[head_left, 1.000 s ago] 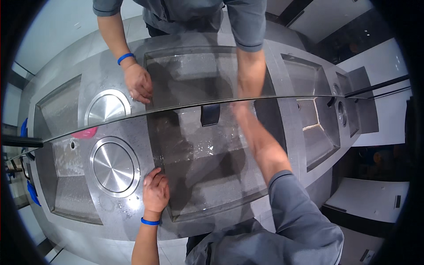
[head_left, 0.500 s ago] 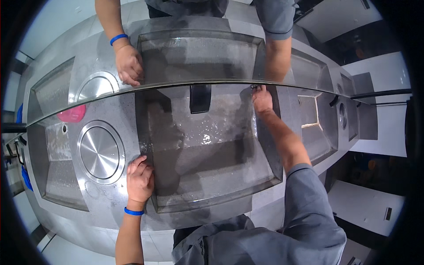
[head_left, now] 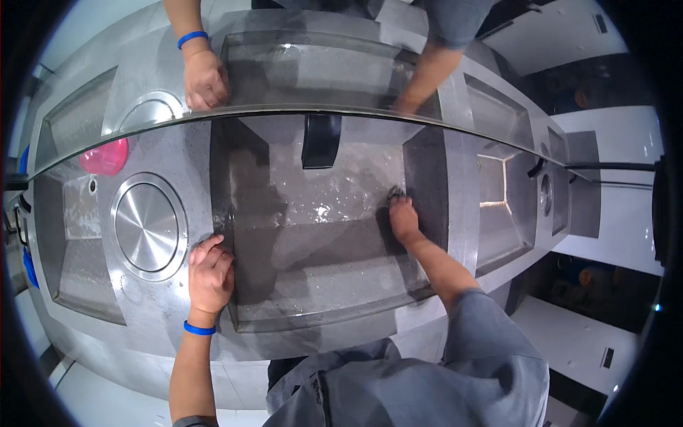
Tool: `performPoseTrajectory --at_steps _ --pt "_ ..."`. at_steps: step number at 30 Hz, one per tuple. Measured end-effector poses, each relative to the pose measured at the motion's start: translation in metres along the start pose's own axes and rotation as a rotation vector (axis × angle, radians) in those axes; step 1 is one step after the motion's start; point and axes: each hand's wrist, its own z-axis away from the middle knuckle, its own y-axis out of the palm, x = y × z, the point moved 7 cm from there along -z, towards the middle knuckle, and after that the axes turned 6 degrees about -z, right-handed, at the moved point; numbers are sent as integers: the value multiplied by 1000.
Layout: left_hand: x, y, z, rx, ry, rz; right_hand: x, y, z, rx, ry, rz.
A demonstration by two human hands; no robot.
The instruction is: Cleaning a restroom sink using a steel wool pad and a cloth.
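Note:
A wet grey stone sink basin (head_left: 334, 270) lies in front of me, with shallow water and glints on its bottom. Inside it, near the right wall, my right hand (head_left: 404, 217) presses a small dark wad of steel wool (head_left: 395, 193) against the surface; the fingers hide part of it. My left hand (head_left: 211, 276) rests on the basin's left rim, fingers loosely curled and no object visible in them. A blue band (head_left: 199, 328) circles that wrist. Over the basin's far side juts a black faucet (head_left: 321, 142).
A mirror (head_left: 299, 78) behind the faucet reflects my arms and the basin. On the left counter are a round steel lid (head_left: 149, 226) and a pink object (head_left: 105, 156) by the mirror. Further basins lie left (head_left: 89, 285) and right (head_left: 509, 235).
My right hand has come nearer with the steel wool, from the basin's far right corner down along the right side. My left hand stays on the left rim. The whole view has shifted slightly.

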Motion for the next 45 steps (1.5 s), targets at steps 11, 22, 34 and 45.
performPoseTrajectory --at_steps 11,22,34,45 --pt "13 -1 8 -14 7 12 -35 -39 -37 -18 -427 330" --pt "10 5 7 -31 27 52 -72 -94 -38 -52 -394 620" --pt "8 -5 11 -53 -3 74 8 -80 126 764 -533 362" --pt "7 -10 11 -49 6 68 206 -258 -62 -379 -743 -382"
